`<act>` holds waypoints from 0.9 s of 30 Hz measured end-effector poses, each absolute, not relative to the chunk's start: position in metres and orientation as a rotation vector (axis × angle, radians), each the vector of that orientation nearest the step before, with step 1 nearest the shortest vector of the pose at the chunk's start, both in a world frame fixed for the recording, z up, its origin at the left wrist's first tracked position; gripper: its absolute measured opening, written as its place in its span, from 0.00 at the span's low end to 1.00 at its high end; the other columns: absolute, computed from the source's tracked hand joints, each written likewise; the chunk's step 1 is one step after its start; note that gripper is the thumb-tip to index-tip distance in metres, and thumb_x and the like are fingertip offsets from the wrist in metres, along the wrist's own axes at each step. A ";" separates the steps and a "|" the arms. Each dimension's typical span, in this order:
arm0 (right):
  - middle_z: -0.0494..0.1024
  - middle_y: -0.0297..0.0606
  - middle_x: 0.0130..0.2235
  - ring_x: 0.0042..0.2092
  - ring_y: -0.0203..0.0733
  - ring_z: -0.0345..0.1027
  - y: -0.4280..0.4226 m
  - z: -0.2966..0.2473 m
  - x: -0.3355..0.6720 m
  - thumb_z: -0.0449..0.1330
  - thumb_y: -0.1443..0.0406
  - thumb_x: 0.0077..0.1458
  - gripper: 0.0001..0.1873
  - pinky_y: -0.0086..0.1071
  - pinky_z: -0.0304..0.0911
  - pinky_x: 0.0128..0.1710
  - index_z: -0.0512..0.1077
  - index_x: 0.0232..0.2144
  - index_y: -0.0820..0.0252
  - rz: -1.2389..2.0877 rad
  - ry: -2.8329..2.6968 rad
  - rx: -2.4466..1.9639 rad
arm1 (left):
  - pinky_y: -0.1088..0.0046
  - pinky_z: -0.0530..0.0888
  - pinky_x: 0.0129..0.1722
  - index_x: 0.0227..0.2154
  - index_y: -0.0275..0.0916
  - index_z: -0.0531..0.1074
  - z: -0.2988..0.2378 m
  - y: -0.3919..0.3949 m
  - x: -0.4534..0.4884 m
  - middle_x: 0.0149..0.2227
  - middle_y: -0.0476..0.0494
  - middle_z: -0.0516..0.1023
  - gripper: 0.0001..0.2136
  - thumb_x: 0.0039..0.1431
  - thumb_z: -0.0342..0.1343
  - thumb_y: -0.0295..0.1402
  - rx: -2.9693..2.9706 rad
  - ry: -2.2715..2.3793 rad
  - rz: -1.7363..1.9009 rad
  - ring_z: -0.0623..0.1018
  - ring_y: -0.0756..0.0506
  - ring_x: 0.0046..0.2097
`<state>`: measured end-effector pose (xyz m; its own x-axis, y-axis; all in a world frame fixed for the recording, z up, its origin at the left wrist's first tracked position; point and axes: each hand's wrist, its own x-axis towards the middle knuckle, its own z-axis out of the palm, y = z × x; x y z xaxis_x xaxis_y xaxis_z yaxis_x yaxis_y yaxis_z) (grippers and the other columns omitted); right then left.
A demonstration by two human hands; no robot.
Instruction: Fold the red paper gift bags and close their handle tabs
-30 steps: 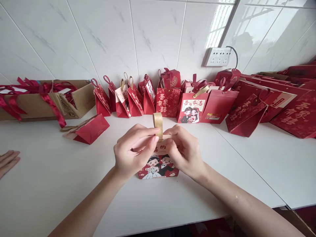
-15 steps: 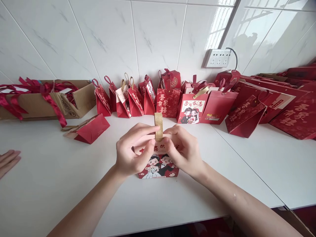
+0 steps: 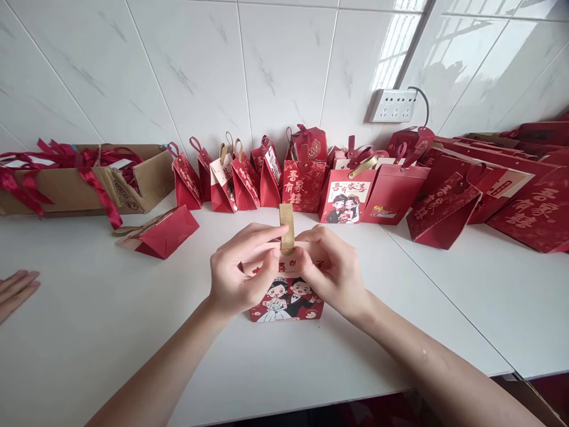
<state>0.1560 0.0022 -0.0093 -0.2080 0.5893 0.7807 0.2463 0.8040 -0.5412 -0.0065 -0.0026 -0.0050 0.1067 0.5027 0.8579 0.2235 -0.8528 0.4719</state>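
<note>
A small red and pale pink paper gift box (image 3: 287, 302) printed with a cartoon bride and groom stands on the white table in front of me. At its top edge a gold ribbon loop (image 3: 287, 228) sticks up. My left hand (image 3: 242, 270) is closed on the left of the top edge, thumb in front, with the index fingertip touching the loop. On the right of the same edge, my right hand (image 3: 333, 267) pinches the box, thumb in front and fingers behind. The fingers at the back are partly hidden by the box.
Several red gift boxes (image 3: 302, 187) line the tiled wall. Another box (image 3: 164, 233) lies on its side at the left, near a cardboard carton (image 3: 66, 187) of dark red ribbons. Another person's hand (image 3: 15, 293) rests at the left edge. Larger red bags (image 3: 528, 201) stand right, below a power strip (image 3: 391, 105).
</note>
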 end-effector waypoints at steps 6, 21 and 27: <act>0.68 0.29 0.26 0.24 0.30 0.59 0.002 -0.007 0.156 0.56 0.69 0.59 0.04 0.24 0.56 0.20 0.64 0.32 0.57 0.415 -1.782 -0.669 | 0.83 0.79 0.32 0.46 0.42 0.76 -0.006 -0.003 -0.005 0.40 0.47 0.79 0.17 0.56 0.57 0.20 2.136 0.806 1.819 0.79 0.52 0.35; 0.67 0.30 0.27 0.24 0.31 0.59 0.003 -0.009 0.156 0.55 0.68 0.59 0.04 0.26 0.58 0.22 0.64 0.32 0.56 0.387 -1.786 -0.646 | 0.79 0.81 0.31 0.40 0.38 0.76 -0.001 -0.005 -0.003 0.35 0.47 0.81 0.08 0.57 0.59 0.26 2.178 0.903 1.858 0.81 0.50 0.33; 0.67 0.30 0.26 0.24 0.31 0.59 0.003 -0.009 0.156 0.55 0.68 0.59 0.03 0.26 0.57 0.21 0.63 0.32 0.56 0.384 -1.793 -0.657 | 0.81 0.80 0.31 0.40 0.39 0.76 0.000 -0.006 -0.003 0.34 0.49 0.81 0.09 0.57 0.58 0.24 2.189 0.892 1.850 0.81 0.51 0.33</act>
<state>0.1562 0.0031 -0.0090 -0.2122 0.6078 0.7652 0.2414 0.7914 -0.5616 -0.0033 -0.0056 0.0000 0.0682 0.5176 0.8529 0.3455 -0.8143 0.4665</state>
